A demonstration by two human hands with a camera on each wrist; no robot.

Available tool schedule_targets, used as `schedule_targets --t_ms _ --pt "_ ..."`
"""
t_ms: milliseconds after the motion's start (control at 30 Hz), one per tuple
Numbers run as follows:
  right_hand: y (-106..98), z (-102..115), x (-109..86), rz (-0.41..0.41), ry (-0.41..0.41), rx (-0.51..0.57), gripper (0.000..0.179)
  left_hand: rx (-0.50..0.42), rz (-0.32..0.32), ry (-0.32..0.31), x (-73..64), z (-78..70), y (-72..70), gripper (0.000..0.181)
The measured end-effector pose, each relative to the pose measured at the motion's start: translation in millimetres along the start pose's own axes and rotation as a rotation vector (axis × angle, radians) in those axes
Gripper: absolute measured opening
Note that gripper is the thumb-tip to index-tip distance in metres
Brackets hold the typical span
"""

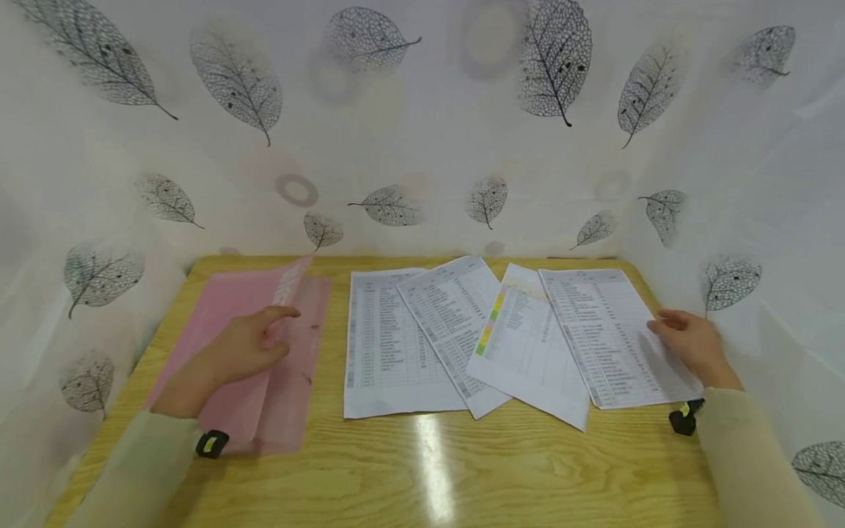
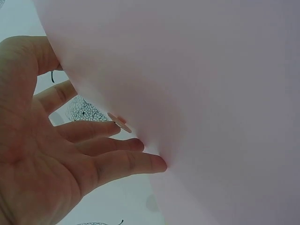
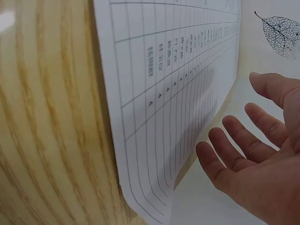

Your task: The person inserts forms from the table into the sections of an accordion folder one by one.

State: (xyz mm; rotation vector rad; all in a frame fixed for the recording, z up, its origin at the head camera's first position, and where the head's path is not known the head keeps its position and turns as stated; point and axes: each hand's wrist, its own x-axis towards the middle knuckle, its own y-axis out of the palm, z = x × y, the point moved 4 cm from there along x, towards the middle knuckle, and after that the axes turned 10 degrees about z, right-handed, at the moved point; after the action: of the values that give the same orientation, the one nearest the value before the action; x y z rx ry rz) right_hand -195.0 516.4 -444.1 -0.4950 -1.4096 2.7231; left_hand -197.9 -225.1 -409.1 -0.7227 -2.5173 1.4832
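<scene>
On the left lies a pink translucent plastic folder (image 1: 198,323) whose cover stands partly raised. My left hand (image 1: 244,345) holds the cover's free edge. In the left wrist view, its thumb and forefinger reach behind the pink sheet (image 2: 225,93), while the other fingers (image 2: 136,161) touch the near face beside a small round snap button (image 2: 119,123). My right hand (image 1: 693,341) is beside the right edge of the rightmost printed sheet (image 1: 607,330). Its fingers are spread and loosely bent, and in the right wrist view they stand apart from the paper (image 3: 159,93).
Three more printed sheets overlap in a fan: one at the left (image 1: 383,337), one tilted (image 1: 449,315), and one with a coloured strip (image 1: 528,345). All lie on a wooden table (image 1: 528,469). A leaf-patterned curtain (image 1: 422,132) surrounds the back and sides.
</scene>
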Motion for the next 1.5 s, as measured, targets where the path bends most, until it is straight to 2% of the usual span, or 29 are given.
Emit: schedule_targets --t_ms 267,433,533,767,867,1000,1167,1367,1500 --pt "3.5 -11.1 2.2 0.021 0.067 -0.07 0.081 -0.005 0.024 -0.024 -0.7 -0.8 -0.7 0.057" --pt "4.2 -14.0 -0.4 0.023 0.103 -0.138 0.079 -0.017 0.044 -0.038 -1.3 -0.6 -1.2 0.059" --pt "4.2 -14.4 -1.1 0.03 0.13 -0.128 0.078 -0.023 0.047 -0.046 -1.8 -1.2 -2.0 0.06" --pt "5.4 -16.4 0.4 0.081 0.2 -0.039 0.085 -0.007 0.049 -0.054 -1.9 -2.0 -2.7 0.06" --pt "6.9 -19.1 1.0 0.076 0.221 -0.003 0.083 -0.017 0.052 -0.057 -1.9 -2.0 -3.1 0.06" --pt "9.1 -21.6 2.2 0.048 0.211 0.057 0.075 -0.04 0.031 -0.051 -1.6 0.2 -4.0 0.056" --pt "9.8 -20.7 -1.6 0.024 0.191 0.079 0.066 -0.041 -0.016 -0.023 -1.7 3.0 -6.0 0.049" --pt "6.4 -14.1 -10.3 0.105 0.18 0.095 0.072 -0.027 -0.033 -0.001 -0.4 4.5 -8.3 0.047" --pt "5.4 -10.5 -11.6 0.172 0.193 0.226 0.078 -0.06 -0.019 -0.028 -0.2 5.2 -11.8 0.048"
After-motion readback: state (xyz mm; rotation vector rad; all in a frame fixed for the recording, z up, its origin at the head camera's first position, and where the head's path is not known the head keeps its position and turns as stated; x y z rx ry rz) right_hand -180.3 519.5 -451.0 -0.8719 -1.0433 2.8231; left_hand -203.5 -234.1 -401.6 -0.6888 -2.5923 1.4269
